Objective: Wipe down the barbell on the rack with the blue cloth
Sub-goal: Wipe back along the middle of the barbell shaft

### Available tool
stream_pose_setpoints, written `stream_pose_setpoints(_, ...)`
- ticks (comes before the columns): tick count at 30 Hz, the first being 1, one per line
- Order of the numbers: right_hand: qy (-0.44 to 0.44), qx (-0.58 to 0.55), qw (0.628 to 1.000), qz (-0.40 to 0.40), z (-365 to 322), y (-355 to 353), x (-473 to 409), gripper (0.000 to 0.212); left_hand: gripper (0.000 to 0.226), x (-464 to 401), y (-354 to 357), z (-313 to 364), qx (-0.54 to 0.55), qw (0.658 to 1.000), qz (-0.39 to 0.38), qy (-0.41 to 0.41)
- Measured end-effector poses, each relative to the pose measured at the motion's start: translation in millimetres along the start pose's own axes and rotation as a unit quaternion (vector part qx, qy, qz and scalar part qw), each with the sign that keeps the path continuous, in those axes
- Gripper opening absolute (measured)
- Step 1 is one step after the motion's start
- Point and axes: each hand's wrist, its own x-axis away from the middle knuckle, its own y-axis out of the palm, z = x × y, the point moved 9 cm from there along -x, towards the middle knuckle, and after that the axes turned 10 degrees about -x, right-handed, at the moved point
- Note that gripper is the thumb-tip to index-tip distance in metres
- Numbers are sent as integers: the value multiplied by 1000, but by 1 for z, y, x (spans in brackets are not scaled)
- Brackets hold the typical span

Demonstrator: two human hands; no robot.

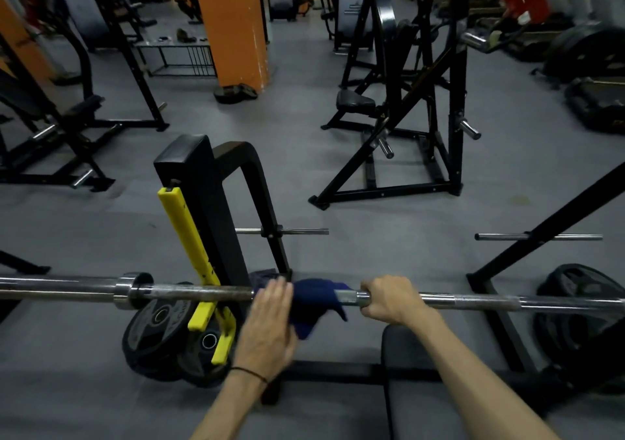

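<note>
- Head view: a steel barbell (203, 293) runs across the lower half of the frame from the left edge to the right edge, its thick sleeve and collar at lower left.
- The left hand (270, 318), just left of centre, lies over the bar with its fingers (275, 292) curled down onto a blue cloth (316, 299); its outline is blurred.
- The cloth is draped over the bar between the two hands, one corner hanging below the bar at lower centre.
- The right hand (389, 299), just right of centre, is wrapped around the bare bar in a closed overhand grip, its thumb side close to the cloth's right edge.
- A thin black band (248, 372) circles the left wrist; both forearms reach up from the bottom edge.
- A black rack post (209, 209) with a yellow hook strip (189, 236) stands behind the bar, left of centre; the bar crosses in front of the strip's lower part.
- Black weight plates (159, 324) lean at the foot of the post at lower left; another dark plate (575, 297) sits by a slanted black frame at lower right.
- A dark padded bench (439, 389) fills the lower right, under the right forearm.
- Grey flooring (389, 247) spreads through the middle of the frame; an orange pillar (233, 23) and black gym machines crowd the top.
</note>
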Motion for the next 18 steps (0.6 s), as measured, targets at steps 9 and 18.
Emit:
stream_pose_setpoints(9,1,27,965,261,-33,7,27,31,98,-24,0,103,48,998,-19,23)
stream_pose_setpoints(18,-54,36,963,262,-27,7,31,39,91,16,-2,-15,-15,999,-1,-34)
